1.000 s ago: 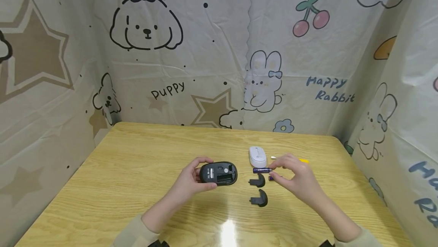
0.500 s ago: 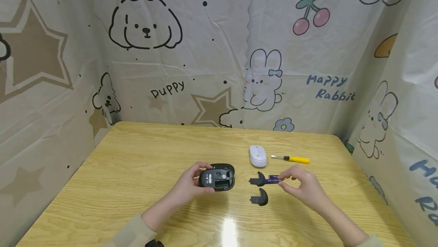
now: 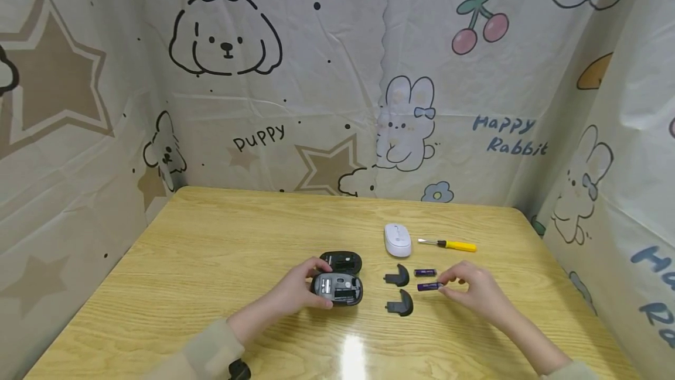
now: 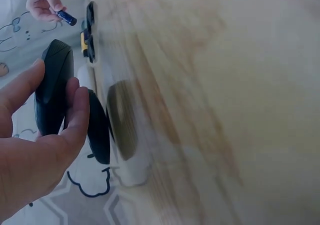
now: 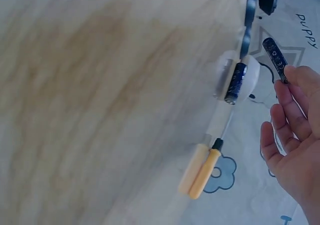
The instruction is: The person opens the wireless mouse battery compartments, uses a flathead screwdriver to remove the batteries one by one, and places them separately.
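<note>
My left hand (image 3: 297, 287) grips a dark computer mouse (image 3: 337, 290) by its left end, underside up, with its battery slot uncovered. In the left wrist view this mouse (image 4: 54, 87) is held above the table, thumb on one face and fingers on the other. A second black mouse (image 3: 348, 261) lies belly-up just behind it, partly covered by it. My right hand (image 3: 480, 287) pinches a small purple battery (image 3: 428, 287) by one end between thumb and fingertips. Another purple battery (image 3: 425, 273) lies on the table just beyond.
Two black battery covers (image 3: 399, 275) (image 3: 400, 303) lie between the hands. Behind them sit a white mouse (image 3: 398, 240) and a yellow-handled screwdriver (image 3: 459, 246). A printed cloth (image 3: 327, 93) hangs around the wooden table (image 3: 237, 222).
My left hand has lowered the mouse toward the body, uncovering more of the second mouse behind it. My right hand has carried its battery right and nearer, away from the white mouse.
</note>
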Available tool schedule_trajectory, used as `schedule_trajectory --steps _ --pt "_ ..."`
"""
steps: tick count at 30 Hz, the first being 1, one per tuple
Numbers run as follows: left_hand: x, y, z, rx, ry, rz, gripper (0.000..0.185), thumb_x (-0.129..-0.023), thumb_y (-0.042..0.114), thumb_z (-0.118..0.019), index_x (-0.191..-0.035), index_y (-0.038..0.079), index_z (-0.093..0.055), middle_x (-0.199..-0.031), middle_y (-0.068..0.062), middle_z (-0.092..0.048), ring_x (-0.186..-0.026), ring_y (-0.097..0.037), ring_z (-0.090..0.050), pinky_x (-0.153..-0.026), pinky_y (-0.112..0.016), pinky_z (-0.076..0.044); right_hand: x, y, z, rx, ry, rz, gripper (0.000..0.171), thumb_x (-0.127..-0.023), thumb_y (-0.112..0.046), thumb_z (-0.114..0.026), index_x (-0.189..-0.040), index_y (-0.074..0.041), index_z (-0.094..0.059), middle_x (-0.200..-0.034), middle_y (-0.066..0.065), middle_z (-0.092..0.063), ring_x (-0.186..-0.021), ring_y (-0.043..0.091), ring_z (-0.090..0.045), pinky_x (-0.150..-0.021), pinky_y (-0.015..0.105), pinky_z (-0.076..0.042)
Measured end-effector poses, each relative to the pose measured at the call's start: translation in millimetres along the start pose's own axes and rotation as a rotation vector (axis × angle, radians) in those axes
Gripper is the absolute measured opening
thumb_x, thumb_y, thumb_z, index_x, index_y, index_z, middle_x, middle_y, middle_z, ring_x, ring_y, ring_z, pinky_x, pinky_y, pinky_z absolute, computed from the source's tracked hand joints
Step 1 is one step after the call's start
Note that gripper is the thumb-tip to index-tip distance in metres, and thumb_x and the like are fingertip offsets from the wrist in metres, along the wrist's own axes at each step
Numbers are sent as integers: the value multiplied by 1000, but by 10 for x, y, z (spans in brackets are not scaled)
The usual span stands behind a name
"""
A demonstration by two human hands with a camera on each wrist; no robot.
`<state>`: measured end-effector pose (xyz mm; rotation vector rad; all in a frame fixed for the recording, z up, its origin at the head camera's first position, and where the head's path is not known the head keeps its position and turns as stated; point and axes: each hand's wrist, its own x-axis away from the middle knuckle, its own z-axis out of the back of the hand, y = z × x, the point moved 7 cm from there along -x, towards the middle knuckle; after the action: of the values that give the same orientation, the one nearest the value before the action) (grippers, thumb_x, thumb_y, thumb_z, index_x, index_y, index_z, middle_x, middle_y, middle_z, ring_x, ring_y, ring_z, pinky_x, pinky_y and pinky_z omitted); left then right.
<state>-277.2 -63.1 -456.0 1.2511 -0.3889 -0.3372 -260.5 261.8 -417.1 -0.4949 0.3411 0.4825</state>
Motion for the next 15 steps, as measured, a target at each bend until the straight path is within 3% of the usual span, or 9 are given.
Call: schedule_trajectory --steps 5,10,15 --pt "-45 -52 -51 -59 -37 3 61 -66 2 -83 -117 10 -51 -109 -13 -56 -82 -20 -64 -75 -32 -54 18 91 -92 -17 -70 -26 21 -72 -7 -79 -81 -23 -69 -82 -15 -65 -75 6 -57 -62 24 -52" --pt "-79 -82 -73 -181 -39 23 60 -65 8 -85 -115 14 -53 -107 -8 -57 -93 -22 -57 -81 -36 -49 29 141 -152 -47 -144 -36 19 -75 -9 -78 -81 -24 -69 -84 -14 -64 -75 8 -57 -63 24 -51" --pt "-79 -71 -74 -219 -33 33 60 -65 9 -86 -114 15 -53 -109 -7 -57 -100 -24 -54 -87 -40 -47 27 162 -202 -61 -207 -32 17 -76 -10 -78 -82 -23 -69 -84 -13 -64 -75 7 -57 -63 24 -51"
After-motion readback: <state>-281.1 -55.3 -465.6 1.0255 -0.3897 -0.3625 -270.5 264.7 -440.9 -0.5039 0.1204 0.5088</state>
